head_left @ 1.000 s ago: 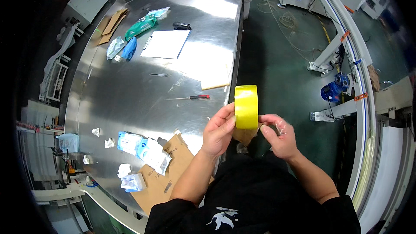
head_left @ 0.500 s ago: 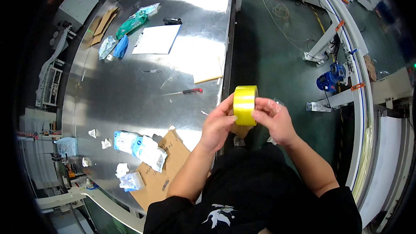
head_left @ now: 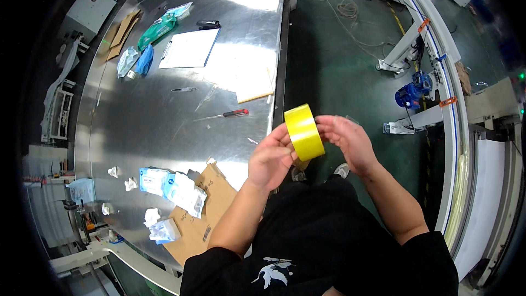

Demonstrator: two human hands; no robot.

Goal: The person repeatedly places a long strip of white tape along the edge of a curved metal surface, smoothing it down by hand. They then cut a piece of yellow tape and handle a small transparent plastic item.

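A roll of bright yellow adhesive tape (head_left: 304, 132) is held up in front of my body, tilted, over the gap beside the table. My left hand (head_left: 270, 159) grips it from the left, the thumb along its lower edge and the fingers partly hidden behind it. At the roll's right side is my right hand (head_left: 350, 141), its fingers loosely extended toward the rim. Whether those fingertips touch the tape I cannot tell. A brown patch (head_left: 301, 164) shows just below the roll, partly covered.
The metal table (head_left: 137, 131) on the left carries a red-and-black screwdriver (head_left: 235, 113), a clipboard (head_left: 189, 49), wipe packs (head_left: 183, 192), flat cardboard (head_left: 219, 186) and crumpled tissues (head_left: 130, 185). On the right runs a machine frame (head_left: 450, 115) with a blue motor (head_left: 408, 96).
The tape roll has tilted, its top leaning left. My right hand's thumb has come off the roll's face, and the hand has opened out. The whole view has shifted slightly.
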